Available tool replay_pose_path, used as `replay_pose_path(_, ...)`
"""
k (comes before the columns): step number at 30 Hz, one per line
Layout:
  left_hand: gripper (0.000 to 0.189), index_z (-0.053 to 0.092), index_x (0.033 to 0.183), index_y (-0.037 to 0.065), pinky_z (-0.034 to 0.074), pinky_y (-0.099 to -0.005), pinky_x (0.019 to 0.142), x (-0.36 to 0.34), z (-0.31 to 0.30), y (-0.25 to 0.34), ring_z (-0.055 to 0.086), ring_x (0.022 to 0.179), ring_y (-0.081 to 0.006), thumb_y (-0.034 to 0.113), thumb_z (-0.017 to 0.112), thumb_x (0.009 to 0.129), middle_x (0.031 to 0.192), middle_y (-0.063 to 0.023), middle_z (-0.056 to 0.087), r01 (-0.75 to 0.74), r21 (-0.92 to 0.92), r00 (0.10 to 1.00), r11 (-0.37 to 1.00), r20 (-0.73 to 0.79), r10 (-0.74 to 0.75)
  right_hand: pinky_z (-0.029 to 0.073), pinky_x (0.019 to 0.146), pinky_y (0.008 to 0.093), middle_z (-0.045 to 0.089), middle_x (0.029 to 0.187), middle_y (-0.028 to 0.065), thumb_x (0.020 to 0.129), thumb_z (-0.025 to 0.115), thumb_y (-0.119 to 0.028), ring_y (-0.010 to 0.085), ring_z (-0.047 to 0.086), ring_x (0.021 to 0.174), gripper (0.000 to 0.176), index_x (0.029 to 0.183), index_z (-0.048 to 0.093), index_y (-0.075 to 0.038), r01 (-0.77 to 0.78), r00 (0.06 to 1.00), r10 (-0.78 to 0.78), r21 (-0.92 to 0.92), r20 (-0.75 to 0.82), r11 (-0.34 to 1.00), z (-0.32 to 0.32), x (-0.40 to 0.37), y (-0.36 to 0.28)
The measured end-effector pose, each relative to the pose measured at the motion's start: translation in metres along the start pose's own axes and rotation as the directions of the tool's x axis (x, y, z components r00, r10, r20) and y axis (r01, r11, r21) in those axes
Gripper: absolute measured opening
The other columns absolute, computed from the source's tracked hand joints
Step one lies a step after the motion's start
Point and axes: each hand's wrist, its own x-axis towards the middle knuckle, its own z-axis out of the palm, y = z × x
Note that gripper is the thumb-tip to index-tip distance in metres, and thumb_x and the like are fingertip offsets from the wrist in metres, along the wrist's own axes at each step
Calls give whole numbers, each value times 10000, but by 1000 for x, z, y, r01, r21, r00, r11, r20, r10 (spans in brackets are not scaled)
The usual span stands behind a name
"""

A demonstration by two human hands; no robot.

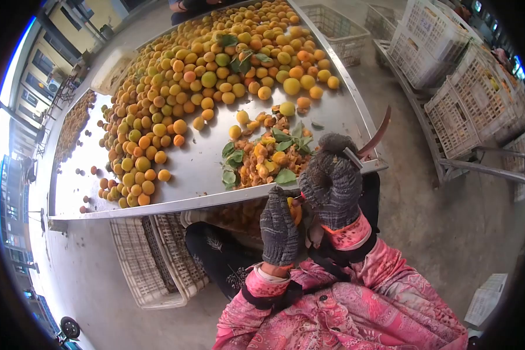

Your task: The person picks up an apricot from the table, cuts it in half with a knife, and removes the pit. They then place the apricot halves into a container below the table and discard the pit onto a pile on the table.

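My left hand (279, 226), in a dark grey knitted glove, is closed round an orange fruit (296, 211) just below the table's near edge. Close beside it on the right, my right hand (332, 181), gloved alike, is wrapped round a knife whose curved, reddish-brown blade (379, 133) points up and right. The knife's handle is mostly hidden by the glove. A heap of split fruit pieces (262, 160) with green leaves lies on the metal table (207, 154) beyond my hands. Many whole yellow and orange fruits (186, 73) cover the table farther back.
White crates (472, 99) stand on a metal cart at the right. Another crate (335, 35) sits behind the table. Crates (157, 256) rest on the floor under its near left edge. Part of a person (184, 6) shows at the far side. A white crate (486, 298) lies lower right.
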Motion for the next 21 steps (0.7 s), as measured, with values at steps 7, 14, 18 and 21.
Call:
replay_pose_path(7,383,498,1085,-74,428,-310,819,0,21,1,553,905,-218,242,319,963,982,-144,582,-125,-167,959,978,-274,76,420,496,198,503,702,20,815,543,-58,77,488,547,267,1079,499,-57,46,996,-59,-187,-63,981,-32,0,35)
replay_pose_path(14,372,525,1077,3,437,-299,828,3,13,15,540,952,-175,311,360,951,1046,-99,564,213,-857,949,468,68,-307,438,493,220,520,706,40,809,543,-64,110,515,559,220,1024,504,-41,53,997,-65,-275,-33,960,-12,2,17)
replay_pose_path(18,353,520,1104,28,436,-295,831,5,17,-3,532,960,-155,314,398,938,1051,-65,562,84,-706,977,704,-79,-196,464,522,268,525,737,57,737,598,-47,140,529,583,262,985,519,-17,37,978,-112,-383,-175,923,1,2,11)
replay_pose_path(21,308,524,1105,44,441,-285,814,3,20,-6,540,946,-139,276,454,915,1029,-62,573,190,-901,920,391,24,-391,484,612,294,533,823,80,689,629,0,176,561,673,318,991,529,-2,-101,977,129,163,-171,981,1,-5,14)
